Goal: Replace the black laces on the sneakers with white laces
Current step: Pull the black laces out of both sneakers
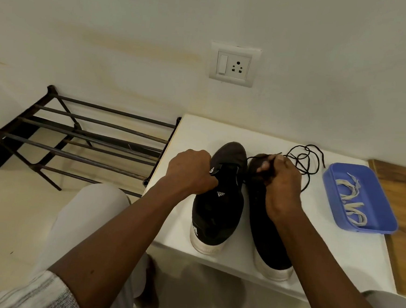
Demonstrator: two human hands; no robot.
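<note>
Beside a dark metal rack [89,132], two black sneakers stand side by side on a white surface [198,134]. The left hand [190,174] grips the tongue of the left sneaker [216,215], while the right hand [281,191] pinches a black lace [302,159] above the right sneaker [270,244], the slack looped on the surface. Farther right, white laces [353,204] lie in a blue tray [376,191].

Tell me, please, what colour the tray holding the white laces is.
Blue; the tray shows best in the head view.
</note>
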